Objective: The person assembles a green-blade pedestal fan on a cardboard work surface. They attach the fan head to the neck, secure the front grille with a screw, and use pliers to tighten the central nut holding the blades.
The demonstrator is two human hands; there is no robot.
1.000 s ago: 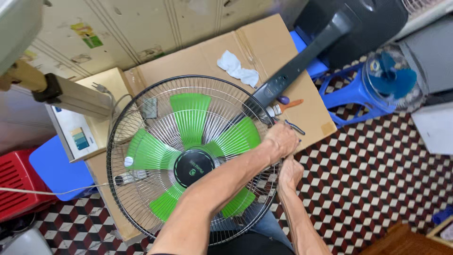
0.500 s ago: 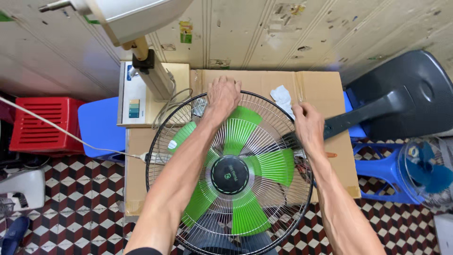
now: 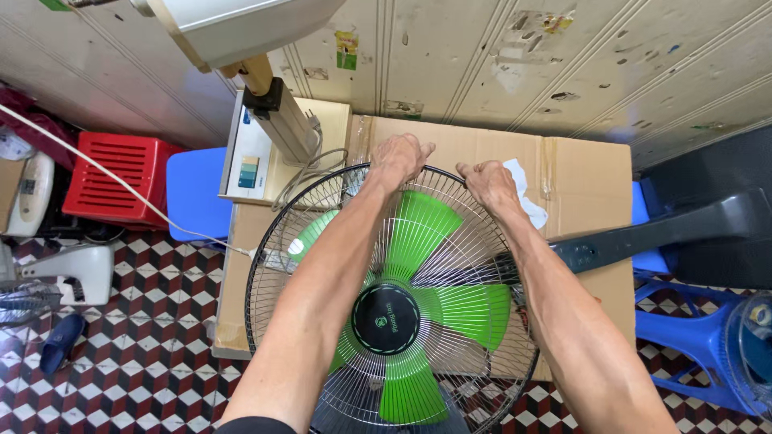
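Head view looked straight down at a fan (image 3: 394, 313) lying face up on a flattened cardboard sheet (image 3: 579, 173) over a checkered floor (image 3: 137, 337). My left hand (image 3: 400, 159) sat on the far rim of the wire grille (image 3: 322, 233), fingers (image 3: 418, 153) curled together over the top edge, clamped on the wire. My right hand (image 3: 489, 182) gripped the same rim just beside it, fingers (image 3: 470, 170) bent down and closed on the grille too. Both forearms ran across the grille from the bottom of the frame. Green blades (image 3: 474, 309) showed under the wires, around a black hub (image 3: 385, 319) at centre. Fan's dark stand (image 3: 667, 233) stuck out to the right, across the cardboard edge. White crumpled paper (image 3: 527, 201) lay on the cardboard, touching or just behind my right hand. Small white box (image 3: 249, 165) leaned at the cardboard's far left corner, beside a blue stool (image 3: 193, 193) and a red crate (image 3: 112, 181). Another blue stool (image 3: 691, 337) lay on its side at right. Beige post with a lamp-like head (image 3: 241, 32) rose at top left, against a worn panelled wall (image 3: 563, 64).
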